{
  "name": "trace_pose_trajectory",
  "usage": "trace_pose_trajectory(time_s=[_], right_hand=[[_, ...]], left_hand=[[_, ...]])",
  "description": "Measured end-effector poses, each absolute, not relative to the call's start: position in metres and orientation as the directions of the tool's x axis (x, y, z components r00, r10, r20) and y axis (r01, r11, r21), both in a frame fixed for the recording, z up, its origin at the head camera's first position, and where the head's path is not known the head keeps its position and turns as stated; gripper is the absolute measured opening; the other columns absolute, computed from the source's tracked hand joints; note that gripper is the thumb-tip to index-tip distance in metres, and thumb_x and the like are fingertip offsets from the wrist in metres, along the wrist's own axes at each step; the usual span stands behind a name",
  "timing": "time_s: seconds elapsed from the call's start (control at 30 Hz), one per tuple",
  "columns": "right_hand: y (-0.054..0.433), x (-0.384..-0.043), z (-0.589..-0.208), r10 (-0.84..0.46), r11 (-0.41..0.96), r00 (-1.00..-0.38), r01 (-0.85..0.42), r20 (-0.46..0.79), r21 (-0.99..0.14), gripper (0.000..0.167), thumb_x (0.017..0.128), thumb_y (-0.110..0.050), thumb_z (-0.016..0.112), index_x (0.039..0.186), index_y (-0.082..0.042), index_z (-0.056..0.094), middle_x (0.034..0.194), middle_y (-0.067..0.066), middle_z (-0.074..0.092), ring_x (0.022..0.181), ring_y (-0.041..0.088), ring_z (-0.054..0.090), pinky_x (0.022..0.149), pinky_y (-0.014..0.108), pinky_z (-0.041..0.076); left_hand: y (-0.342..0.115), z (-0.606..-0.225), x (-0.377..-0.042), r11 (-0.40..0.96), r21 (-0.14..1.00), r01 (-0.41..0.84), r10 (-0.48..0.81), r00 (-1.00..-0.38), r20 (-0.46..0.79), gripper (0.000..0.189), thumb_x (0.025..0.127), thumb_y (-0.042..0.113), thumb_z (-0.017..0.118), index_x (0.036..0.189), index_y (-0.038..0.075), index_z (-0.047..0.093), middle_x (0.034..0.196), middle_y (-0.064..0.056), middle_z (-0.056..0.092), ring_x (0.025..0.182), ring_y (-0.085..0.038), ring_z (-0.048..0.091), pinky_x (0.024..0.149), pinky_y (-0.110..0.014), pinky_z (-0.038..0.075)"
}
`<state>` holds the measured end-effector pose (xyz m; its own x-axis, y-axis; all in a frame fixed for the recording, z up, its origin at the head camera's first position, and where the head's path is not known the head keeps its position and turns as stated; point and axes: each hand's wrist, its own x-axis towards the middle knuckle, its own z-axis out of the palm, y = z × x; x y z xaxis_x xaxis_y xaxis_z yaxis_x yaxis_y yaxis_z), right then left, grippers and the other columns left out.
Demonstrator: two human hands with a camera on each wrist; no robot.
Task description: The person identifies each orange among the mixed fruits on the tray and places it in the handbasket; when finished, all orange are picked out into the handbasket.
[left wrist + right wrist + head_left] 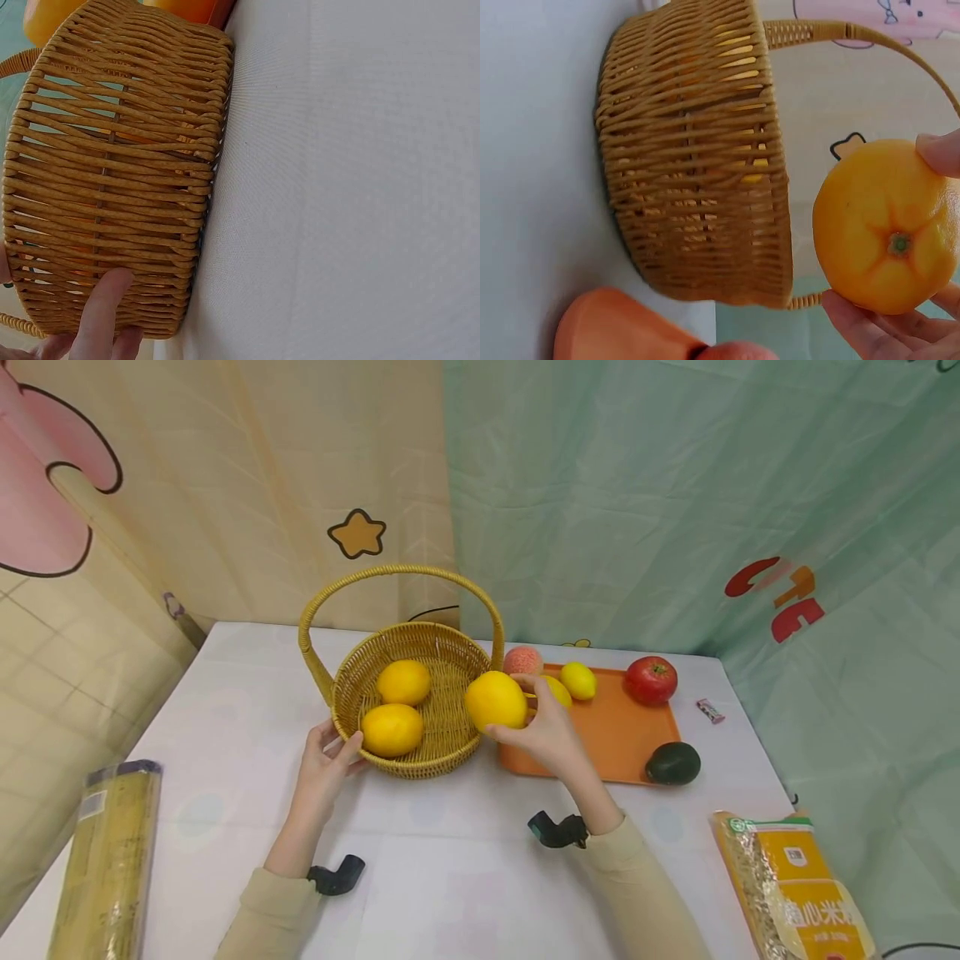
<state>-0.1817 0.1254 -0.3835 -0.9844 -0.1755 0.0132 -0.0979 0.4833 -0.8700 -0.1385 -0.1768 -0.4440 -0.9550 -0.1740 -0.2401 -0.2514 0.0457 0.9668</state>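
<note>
My right hand (553, 733) holds a yellow-orange fruit, an orange (881, 217), between thumb and fingers. In the head view the orange overlaps the right rim of a wicker basket (429, 767); the right wrist view shows it beside the rim, with its green stem end toward the camera. Two similar oranges (393, 730) lie inside on the basket's left. At the front left of the basket, my left hand (318, 770) grips the rim, thumb on top. Fingers (105, 300) of that hand lie against the woven outer wall. The tall handle arches over the basket.
Right of the basket is an orange tray (600, 739) with a red fruit (651, 681), a lemon (578, 681), another yellow fruit, and a dark green fruit (672, 763). A pinkish fruit (522, 661) sits behind. Packages (105, 860) lie at both sides; a small wrapper (709, 711) is far right.
</note>
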Motion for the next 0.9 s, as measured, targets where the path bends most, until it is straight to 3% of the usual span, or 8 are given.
trace_pose_trajectory(time_s=[0.17, 0.5, 0.9], right_hand=[[0.108, -0.193, -0.387, -0.243, 0.494, -0.969, -0.155, 0.036, -0.856, 0.081, 0.075, -0.028, 0.085, 0.141, -0.013, 0.041, 0.139, 0.008, 0.049, 0.124, 0.026, 0.05, 0.108, 0.045, 0.048], [0.089, -0.21, -0.399, -0.358, 0.557, -0.93, -0.28, 0.079, -0.782, 0.079, 0.074, -0.028, 0.086, 0.14, -0.014, 0.045, 0.137, 0.005, 0.053, 0.117, 0.024, 0.056, 0.104, 0.044, 0.051], [0.069, -0.23, -0.403, -0.359, 0.656, -0.931, -0.299, 0.062, -0.692, 0.079, 0.077, -0.022, 0.084, 0.143, -0.009, 0.042, 0.141, 0.011, 0.049, 0.124, 0.027, 0.052, 0.108, 0.045, 0.048]], left_hand=[[-0.177, -0.444, -0.138, 0.04, 0.965, -0.258, -0.174, -0.953, -0.247, 0.069, 0.103, 0.023, 0.05, 0.155, 0.004, 0.01, 0.159, -0.021, 0.018, 0.14, -0.035, 0.039, 0.1, -0.038, 0.054], [-0.177, -0.444, -0.139, 0.033, 0.965, -0.259, -0.168, -0.954, -0.25, 0.069, 0.103, 0.023, 0.05, 0.156, 0.004, 0.009, 0.16, -0.021, 0.018, 0.14, -0.035, 0.039, 0.101, -0.038, 0.054], [-0.176, -0.442, -0.138, 0.032, 0.962, -0.271, -0.177, -0.949, -0.262, 0.069, 0.103, 0.024, 0.05, 0.156, 0.005, 0.009, 0.161, -0.02, 0.017, 0.139, -0.033, 0.039, 0.102, -0.039, 0.052]])
